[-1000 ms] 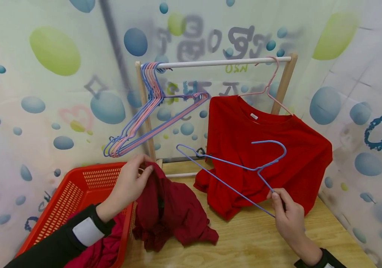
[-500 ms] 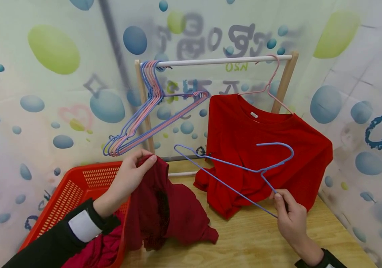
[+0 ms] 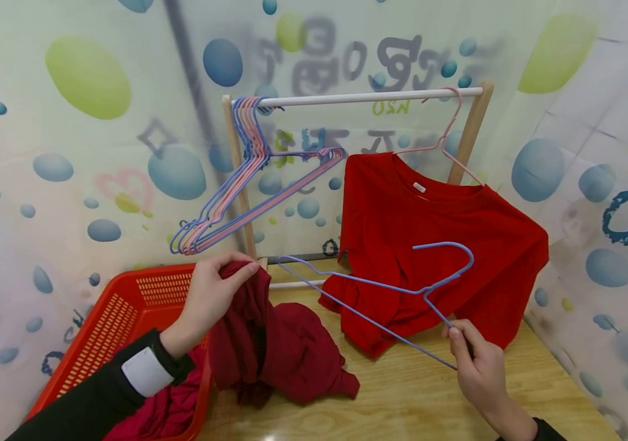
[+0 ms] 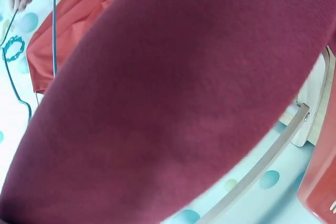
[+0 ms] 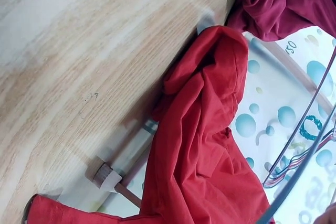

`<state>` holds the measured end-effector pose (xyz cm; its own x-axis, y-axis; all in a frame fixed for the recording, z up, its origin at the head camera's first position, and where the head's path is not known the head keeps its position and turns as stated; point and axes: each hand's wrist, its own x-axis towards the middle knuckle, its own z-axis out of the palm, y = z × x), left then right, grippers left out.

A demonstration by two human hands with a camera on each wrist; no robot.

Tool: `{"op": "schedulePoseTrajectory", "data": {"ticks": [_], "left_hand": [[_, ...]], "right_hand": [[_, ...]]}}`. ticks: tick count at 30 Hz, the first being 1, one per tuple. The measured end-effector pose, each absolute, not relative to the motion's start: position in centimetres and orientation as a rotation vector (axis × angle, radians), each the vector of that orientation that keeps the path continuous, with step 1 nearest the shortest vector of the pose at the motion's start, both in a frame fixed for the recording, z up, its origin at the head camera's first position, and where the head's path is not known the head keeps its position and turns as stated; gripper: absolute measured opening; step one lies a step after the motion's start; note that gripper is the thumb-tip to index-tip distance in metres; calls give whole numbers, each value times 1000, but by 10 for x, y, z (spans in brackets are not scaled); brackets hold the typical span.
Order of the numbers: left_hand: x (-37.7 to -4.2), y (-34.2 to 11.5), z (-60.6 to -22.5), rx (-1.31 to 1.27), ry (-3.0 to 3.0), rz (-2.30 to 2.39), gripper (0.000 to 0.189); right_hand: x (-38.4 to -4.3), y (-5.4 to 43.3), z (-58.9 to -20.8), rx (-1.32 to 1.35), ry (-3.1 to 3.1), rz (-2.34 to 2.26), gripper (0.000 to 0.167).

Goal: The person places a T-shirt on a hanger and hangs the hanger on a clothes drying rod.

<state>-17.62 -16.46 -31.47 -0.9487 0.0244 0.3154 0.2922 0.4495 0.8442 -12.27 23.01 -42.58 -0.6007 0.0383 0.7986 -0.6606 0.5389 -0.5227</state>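
My left hand (image 3: 212, 300) pinches the upper edge of a dark red garment (image 3: 303, 355) between thumb and fingers. The rest of it hangs down and bunches on the table beside the basket. In the left wrist view that cloth (image 4: 173, 93) fills most of the picture and hides the left hand. A blue clothes hanger (image 3: 423, 291) is gripped near one shoulder by my right hand (image 3: 479, 367), its hook upward and its long bar slanting left. The hanger's far end is apart from the dark red garment. Behind it a red long-sleeved top (image 3: 402, 245) hangs on a pink hanger (image 3: 445, 138).
A wooden-framed rack with a white rail (image 3: 358, 97) stands at the back. Several blue and pink hangers (image 3: 253, 153) hang bunched at its left end. At left, a red plastic basket (image 3: 90, 337) holds more crimson cloth (image 3: 165, 404). A patterned curtain (image 3: 314, 61) surrounds the table (image 3: 402, 404).
My left hand drew the dark red garment slightly up and left, then lowered it a little. The blue hanger's left end has dipped, and the right hand sits slightly lower.
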Motion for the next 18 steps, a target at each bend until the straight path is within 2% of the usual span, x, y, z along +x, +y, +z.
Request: {"op": "schedulePoseTrajectory", "data": {"ticks": [9,18], "left_hand": [[-163,-155,-294,-214,-2365,-1486,14],[-160,-152,-288,-166,-2324,-1519,14]], "right_hand": [[-112,228,-433,483,-2034,1157,25],[-102,216,-413,512,-2032,1218,27]]}}
